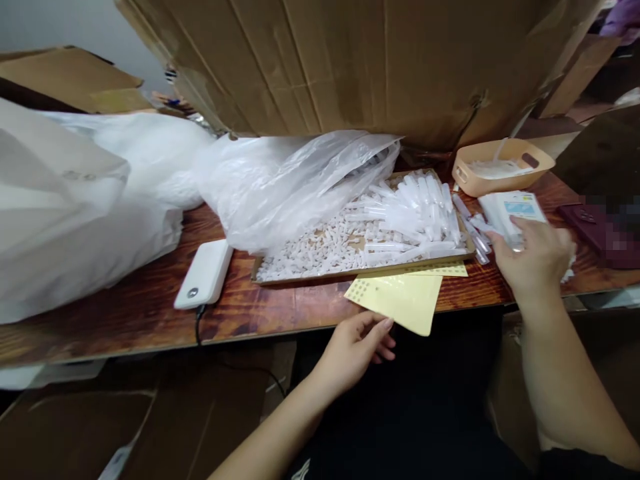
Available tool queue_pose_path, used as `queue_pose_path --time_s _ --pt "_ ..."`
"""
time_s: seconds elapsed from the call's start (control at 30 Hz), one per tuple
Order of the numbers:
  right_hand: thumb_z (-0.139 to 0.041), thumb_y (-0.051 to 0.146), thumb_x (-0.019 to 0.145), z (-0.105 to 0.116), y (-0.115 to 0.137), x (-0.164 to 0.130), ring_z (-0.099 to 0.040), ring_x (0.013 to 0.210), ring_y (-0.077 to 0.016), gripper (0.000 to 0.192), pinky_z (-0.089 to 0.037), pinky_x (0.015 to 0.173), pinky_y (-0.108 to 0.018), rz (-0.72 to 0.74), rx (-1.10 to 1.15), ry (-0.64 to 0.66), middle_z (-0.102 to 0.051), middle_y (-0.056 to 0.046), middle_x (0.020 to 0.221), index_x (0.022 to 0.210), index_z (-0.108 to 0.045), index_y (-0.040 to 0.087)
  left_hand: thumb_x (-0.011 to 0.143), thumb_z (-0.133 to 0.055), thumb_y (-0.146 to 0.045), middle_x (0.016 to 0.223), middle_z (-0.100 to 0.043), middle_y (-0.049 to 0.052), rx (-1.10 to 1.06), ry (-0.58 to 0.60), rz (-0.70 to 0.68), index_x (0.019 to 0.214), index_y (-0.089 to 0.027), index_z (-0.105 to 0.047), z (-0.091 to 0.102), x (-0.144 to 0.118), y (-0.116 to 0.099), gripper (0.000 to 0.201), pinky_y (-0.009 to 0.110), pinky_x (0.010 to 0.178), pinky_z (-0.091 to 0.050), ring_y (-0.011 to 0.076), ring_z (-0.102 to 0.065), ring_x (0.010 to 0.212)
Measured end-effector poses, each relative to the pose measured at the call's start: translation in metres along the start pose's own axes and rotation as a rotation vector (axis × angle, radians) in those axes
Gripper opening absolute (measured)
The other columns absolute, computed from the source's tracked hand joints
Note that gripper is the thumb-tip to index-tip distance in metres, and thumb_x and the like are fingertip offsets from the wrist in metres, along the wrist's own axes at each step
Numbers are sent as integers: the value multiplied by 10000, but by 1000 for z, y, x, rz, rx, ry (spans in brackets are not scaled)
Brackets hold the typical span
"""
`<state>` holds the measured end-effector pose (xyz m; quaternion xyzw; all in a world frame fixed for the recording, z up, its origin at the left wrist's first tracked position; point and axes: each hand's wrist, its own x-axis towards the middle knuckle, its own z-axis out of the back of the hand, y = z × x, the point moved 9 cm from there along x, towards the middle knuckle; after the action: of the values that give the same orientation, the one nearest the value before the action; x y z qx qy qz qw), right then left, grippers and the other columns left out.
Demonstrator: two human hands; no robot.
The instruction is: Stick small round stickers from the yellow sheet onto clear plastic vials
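Observation:
My right hand [540,260] is over a stack of white packets with a blue-printed label [520,208]. Its index finger lies on the label and its thumb is spread to the left; the other fingers are partly hidden. Several clear plastic tubes [473,230] lie beside the thumb. Below the table edge, my left hand [357,347] is loosely curled with no object visible in it. Its thumb and index finger are by the lower edge of a yellow sheet of small round stickers [405,300], which juts over the table's front edge.
A shallow cardboard tray [310,277] holds white tubes [420,207] and many small white pieces [310,253]. Plastic bags [290,180] slump over its left. A white power bank [205,273], a peach basket [500,180] and a dark red phone [595,230] sit around it. A large carton [350,67] stands behind.

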<state>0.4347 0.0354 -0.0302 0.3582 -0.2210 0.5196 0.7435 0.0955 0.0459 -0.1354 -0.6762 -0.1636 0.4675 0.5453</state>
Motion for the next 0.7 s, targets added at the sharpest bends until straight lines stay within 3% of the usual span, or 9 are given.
queue_pose_path --time_s 0.07,0.13,0.2,0.27,0.4,0.53,0.7 --pt "-693 523 905 21 42 -9 -674 944 -349 319 -496 858 -506 135 -34 -109 -738 -137 1010 1029 -714 229 846 -727 -622 871 -743 50 -180 -56 -63 1094 -175 -640 -3 2 -17 518 201 483 -469 161 -729 615" --pt "-709 397 925 37 98 -22 -698 812 -270 147 -512 790 -426 390 212 -116 -754 -73 905 973 -689 260 788 -792 -606 934 -745 57 -324 -130 -67 1098 -177 -603 3 4 -31 562 163 396 -400 154 -731 582" --pt "-695 312 951 35 143 -36 -733 867 -248 108 -527 782 -394 587 439 76 -785 -68 979 1038 -683 250 846 -753 -563 950 -749 75 -444 -155 15 1120 -162 -601 9 9 -37 509 131 329 -273 138 -720 528" --pt "-663 272 981 23 167 -50 -754 987 -245 137 -540 810 -387 684 576 279 -795 -82 1094 1109 -687 232 960 -646 -443 870 -743 74 -509 -158 134 1106 -131 -625 15 15 -36 346 120 311 -159 105 -683 457" --pt "-613 217 1012 -9 174 -65 -754 1068 -224 131 -554 868 -385 689 677 546 -794 -73 1147 1098 -712 214 976 -581 -152 739 -710 42 -446 -235 237 954 -87 -657 33 24 -33 102 110 328 -167 50 -618 411" --pt "-618 171 990 -24 175 -63 -744 909 -194 97 -588 794 -339 613 734 583 -782 -62 974 1005 -711 196 927 -605 -93 677 -689 32 -299 -224 270 860 -82 -677 31 28 -36 99 116 349 -178 33 -566 400" --pt "-571 144 997 -34 178 -65 -693 875 -197 162 -586 772 -342 552 757 591 -735 -91 962 946 -723 170 839 -641 -42 473 -493 -58 -211 -138 228 601 -111 -609 19 34 -46 250 160 363 -186 -1 -332 328"
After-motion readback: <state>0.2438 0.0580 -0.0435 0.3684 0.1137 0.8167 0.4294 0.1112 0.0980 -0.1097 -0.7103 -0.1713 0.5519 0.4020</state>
